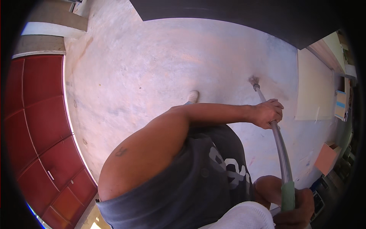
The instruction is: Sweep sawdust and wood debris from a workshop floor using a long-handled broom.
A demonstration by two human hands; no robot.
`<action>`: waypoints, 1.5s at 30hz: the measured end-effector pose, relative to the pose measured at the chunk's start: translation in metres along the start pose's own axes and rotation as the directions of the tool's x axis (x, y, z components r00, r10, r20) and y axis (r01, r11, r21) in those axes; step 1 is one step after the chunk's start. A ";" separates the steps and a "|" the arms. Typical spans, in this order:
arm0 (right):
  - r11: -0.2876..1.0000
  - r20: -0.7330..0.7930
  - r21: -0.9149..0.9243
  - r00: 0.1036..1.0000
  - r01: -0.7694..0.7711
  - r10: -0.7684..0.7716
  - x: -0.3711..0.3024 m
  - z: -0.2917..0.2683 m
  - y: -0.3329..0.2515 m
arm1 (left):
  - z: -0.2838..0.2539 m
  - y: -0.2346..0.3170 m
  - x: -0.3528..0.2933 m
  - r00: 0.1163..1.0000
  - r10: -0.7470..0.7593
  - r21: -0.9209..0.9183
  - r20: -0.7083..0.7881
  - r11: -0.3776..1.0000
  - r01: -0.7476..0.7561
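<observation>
A long grey pole (281,150) runs from the lower right up toward the floor ahead. At its far end is a small brownish tufted head (254,81), like that of a mop or broom, too blurred to tell which; it rests on the floor. My left arm reaches across my body, and my left hand (268,113) is closed around the middle of the pole. Farther down, my right hand (301,210) wraps the near end, next to a green grip sleeve (288,195). Part of the right hand's fingers is hidden behind the pole.
Pale, smooth floor (152,65) spreads around me. Red panelled doors (42,107) line the left. A large dark panel (236,13) spans the top. On the right are a pale board (314,86) and a pinkish box (326,158). One shoe (193,96) shows ahead.
</observation>
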State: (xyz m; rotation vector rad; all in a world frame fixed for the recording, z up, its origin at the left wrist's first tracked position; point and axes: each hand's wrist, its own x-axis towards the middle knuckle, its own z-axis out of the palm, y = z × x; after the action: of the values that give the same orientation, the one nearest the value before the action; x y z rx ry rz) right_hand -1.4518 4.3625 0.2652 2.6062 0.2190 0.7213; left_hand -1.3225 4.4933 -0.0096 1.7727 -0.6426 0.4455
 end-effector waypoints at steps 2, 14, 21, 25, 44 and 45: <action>0.832 0.119 0.497 0.930 0.248 -0.348 -0.009 0.001 0.008 | -0.030 0.019 -0.002 1.000 0.009 0.002 0.004 1.000 -0.009; -0.622 -0.396 0.753 0.607 -0.214 -0.689 0.013 0.125 -0.165 | -0.226 -0.037 -0.266 0.776 -0.472 0.592 -0.418 0.506 0.627; -0.131 -0.088 0.991 0.642 -0.019 -0.761 -0.003 0.080 -0.083 | -0.030 -0.082 -0.180 0.900 -0.433 0.253 -0.052 0.866 0.431; 0.045 0.035 0.999 0.675 -0.003 -0.737 -0.006 0.061 -0.049 | 0.078 -0.073 -0.104 0.912 -0.311 -0.029 0.267 0.943 0.330; -0.538 -0.394 0.840 0.601 -0.072 -0.696 0.041 0.088 -0.038 | -0.175 -0.010 -0.125 0.962 -0.243 0.493 -0.123 0.826 0.272; -0.538 -0.293 0.830 0.704 -0.148 -0.647 0.029 0.096 -0.085 | -0.204 -0.029 -0.146 0.952 -0.229 0.630 -0.203 0.714 0.306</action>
State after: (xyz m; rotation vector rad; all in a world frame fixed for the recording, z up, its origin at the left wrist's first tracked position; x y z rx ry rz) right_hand -1.3797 4.4122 0.1663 3.2881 2.5943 -1.3451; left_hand -1.4131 4.7237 -0.0598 2.4496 -0.1215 0.6101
